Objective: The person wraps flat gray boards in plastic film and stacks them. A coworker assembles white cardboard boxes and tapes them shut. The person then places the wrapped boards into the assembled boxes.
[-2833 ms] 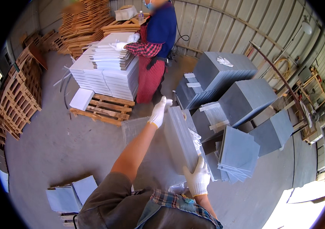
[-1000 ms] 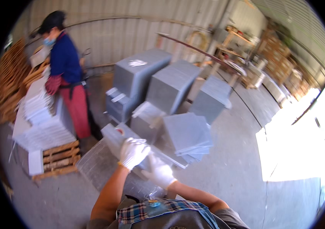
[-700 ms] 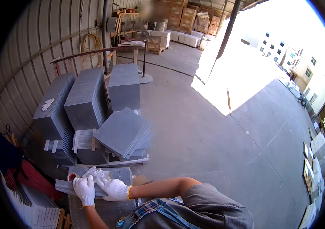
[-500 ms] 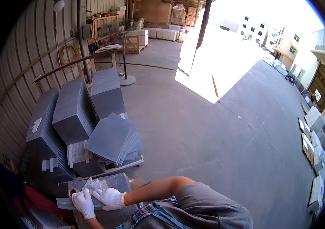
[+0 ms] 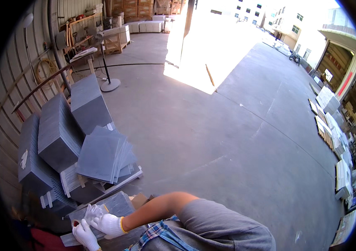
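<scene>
Both my hands wear white knitted gloves with yellow cuffs. My left hand point(image 5: 87, 236) rests at a narrow grey stone strip point(image 5: 70, 240), its fingers curled beside a small ring-shaped roll point(image 5: 76, 223) with a reddish inside. Close against it, my right hand point(image 5: 110, 225) reaches in from the right with bent fingers. Whatever lies between the fingertips is hidden. A loose white glove point(image 5: 93, 211) lies crumpled just beyond my hands, on a grey slab point(image 5: 121, 202).
Stacked grey slabs point(image 5: 59, 125) stand on the left, with fanned thin slabs point(image 5: 99, 152) on a pallet in front. Another white glove point(image 5: 24, 159) lies on the leftmost stack. A pedestal fan point(image 5: 110, 85) stands beyond. Blurred dark and red shapes point(image 5: 48, 240) fill the lower left.
The whole view has swung right, so the stacks sit further left. My hands stay together at the strip; the right fingers have shifted slightly. A dark blurred shape has entered at lower left.
</scene>
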Demonstrator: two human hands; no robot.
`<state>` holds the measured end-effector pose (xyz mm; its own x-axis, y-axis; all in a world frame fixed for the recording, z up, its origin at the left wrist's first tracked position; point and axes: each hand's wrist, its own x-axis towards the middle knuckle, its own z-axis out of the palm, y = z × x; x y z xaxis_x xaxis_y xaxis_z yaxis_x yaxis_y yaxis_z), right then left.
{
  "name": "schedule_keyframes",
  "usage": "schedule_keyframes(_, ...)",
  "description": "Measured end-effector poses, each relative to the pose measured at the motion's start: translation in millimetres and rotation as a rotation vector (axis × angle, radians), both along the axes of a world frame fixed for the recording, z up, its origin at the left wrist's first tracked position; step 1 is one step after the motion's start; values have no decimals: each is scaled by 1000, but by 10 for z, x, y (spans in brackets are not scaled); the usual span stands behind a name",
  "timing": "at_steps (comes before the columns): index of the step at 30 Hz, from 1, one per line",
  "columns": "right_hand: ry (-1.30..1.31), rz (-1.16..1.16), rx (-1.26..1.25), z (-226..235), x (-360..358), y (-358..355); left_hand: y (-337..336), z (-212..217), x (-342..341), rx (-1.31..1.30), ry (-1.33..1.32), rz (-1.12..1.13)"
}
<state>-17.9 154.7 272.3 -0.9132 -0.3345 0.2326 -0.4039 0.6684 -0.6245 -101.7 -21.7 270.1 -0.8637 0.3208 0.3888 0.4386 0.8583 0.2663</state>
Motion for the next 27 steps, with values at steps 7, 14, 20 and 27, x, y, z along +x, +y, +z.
schedule_keyframes(7,8,2,14,-101,-52,-46,312,599,353,-2,120,-60)
schedule_keyframes(14,216,-84,244,320,110,118,320,597,389,21,113,-65)
schedule_keyframes(20,244,-109,120,-23,34,-1,357,593,383,19,126,-83)
schedule_keyframes(27,332,-177,112,-479,-172,-224,394,596,409,-18,108,-64)
